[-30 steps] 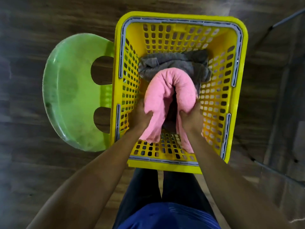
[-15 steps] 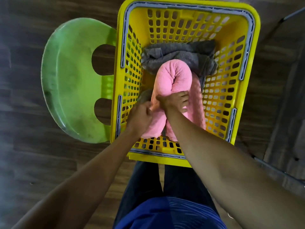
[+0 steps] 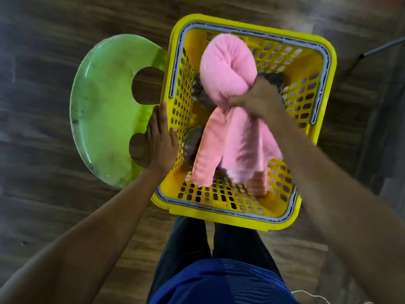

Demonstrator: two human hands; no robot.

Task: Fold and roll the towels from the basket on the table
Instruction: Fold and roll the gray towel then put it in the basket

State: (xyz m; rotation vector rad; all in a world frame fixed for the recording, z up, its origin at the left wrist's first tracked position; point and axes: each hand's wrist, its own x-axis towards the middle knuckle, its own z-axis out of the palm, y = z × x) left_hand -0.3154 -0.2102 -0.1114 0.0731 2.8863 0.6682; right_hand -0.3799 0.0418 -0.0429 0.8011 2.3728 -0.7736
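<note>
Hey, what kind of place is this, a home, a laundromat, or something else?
Most likely a room in a home, though I can't be sure: a wood-plank floor, a yellow laundry basket holding a pink towel, and a green plastic chair beside it.

Motion blur softened the pink towel (image 3: 228, 69). It and the right hand (image 3: 258, 99) hid most of the grey towel (image 3: 200, 95) in the basket (image 3: 219, 210); both forearms ran off the picture's lower edge.
</note>
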